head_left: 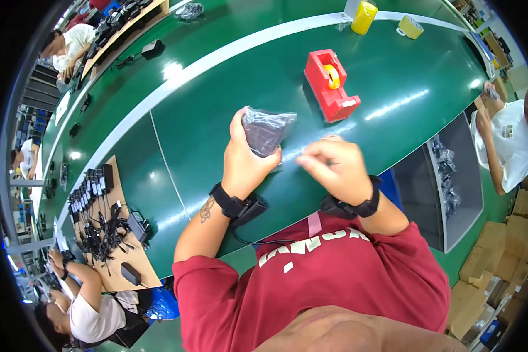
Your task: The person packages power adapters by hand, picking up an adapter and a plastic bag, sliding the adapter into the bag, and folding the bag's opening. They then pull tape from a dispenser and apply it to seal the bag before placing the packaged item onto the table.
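My left hand (243,158) grips a dark block wrapped in a clear plastic bag (265,130), held upright just above the green table (393,100). My right hand (334,167) is beside it, fingers pinched together near the bag's lower edge, on what looks like a strip of clear tape. A red tape dispenser (331,85) with a yellowish roll stands just beyond both hands. Both wrists wear black bands.
A yellow can (364,16) and a tape roll (410,26) sit at the table's far edge. A grey bin (452,176) with bagged parts is on my right. To the left, a wooden board (108,217) holds several black adapters and cables. Other people work around.
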